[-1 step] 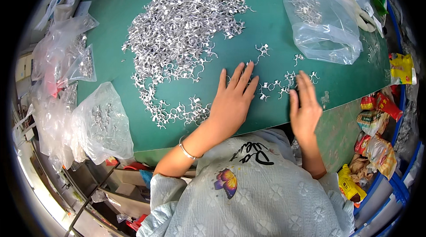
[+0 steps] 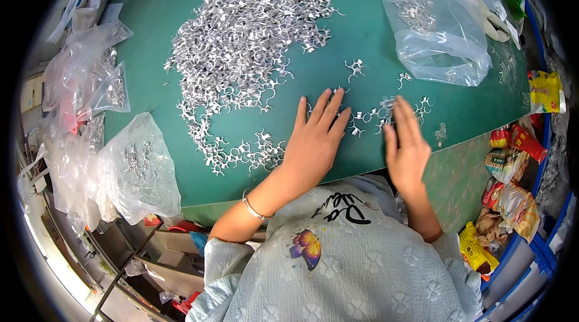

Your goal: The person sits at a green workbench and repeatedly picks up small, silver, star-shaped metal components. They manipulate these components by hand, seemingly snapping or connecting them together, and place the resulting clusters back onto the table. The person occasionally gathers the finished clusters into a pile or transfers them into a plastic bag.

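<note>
Counter: green-topped counter seen from above, carrying a broad heap of small silver metal clips that thins to a trail toward the near edge.
Left hand: left hand lies flat, fingers spread and straight, palm down beside the trail's end; it grips nothing.
Right hand: right hand is blurred, fingers extended over a loose cluster of clips; whether any piece is pinched beneath cannot be told.
Surroundings: clear plastic bag partly filled with clips lies at the far right; more crumpled bags hang off the left edge; snack packets crowd a bin at right.
Risk: clips near the front edge look liable to be swept off by a forearm or sleeve; tangled prongs could drag neighbours along and spoil a count.
Hidden: anything under either palm; the bags' contents behind creased plastic; the counter's far corners, bent and cut off at the rim.
</note>
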Demonstrator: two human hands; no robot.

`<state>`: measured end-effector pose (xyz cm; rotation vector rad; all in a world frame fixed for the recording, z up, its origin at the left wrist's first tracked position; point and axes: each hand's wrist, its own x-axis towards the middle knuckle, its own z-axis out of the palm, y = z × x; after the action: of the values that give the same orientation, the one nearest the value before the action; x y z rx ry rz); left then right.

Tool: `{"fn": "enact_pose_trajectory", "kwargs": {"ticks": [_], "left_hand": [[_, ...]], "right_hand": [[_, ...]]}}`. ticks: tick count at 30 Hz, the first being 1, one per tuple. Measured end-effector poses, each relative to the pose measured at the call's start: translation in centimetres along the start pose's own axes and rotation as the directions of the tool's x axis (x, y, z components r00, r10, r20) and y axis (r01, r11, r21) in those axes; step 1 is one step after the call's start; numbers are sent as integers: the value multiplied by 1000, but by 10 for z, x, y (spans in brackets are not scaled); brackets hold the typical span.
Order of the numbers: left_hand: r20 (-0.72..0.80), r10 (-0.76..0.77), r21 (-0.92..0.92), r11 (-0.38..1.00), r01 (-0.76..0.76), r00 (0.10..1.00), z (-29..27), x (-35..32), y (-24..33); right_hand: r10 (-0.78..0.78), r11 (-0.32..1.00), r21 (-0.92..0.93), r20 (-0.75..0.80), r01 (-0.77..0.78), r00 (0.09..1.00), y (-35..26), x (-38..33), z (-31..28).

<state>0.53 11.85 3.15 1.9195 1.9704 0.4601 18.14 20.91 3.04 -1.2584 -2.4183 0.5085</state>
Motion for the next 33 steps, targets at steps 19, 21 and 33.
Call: {"fn": "enact_pose_trajectory", "kwargs": {"ticks": [19, 21, 33], "left_hand": [[-74, -114, -77, 991, 108, 991, 9, -34, 17], [-106, -154, -93, 985, 144, 982, 9, -37, 17], [-89, -67, -47, 997, 63, 994, 14, -44, 28]], "right_hand": [[-67, 969, 238, -5, 66, 998, 4, -7, -4], [-12, 968, 249, -76, 31, 997, 13, 4, -7], [-15, 968, 252, 84, -7, 996, 12, 10, -14]]}}
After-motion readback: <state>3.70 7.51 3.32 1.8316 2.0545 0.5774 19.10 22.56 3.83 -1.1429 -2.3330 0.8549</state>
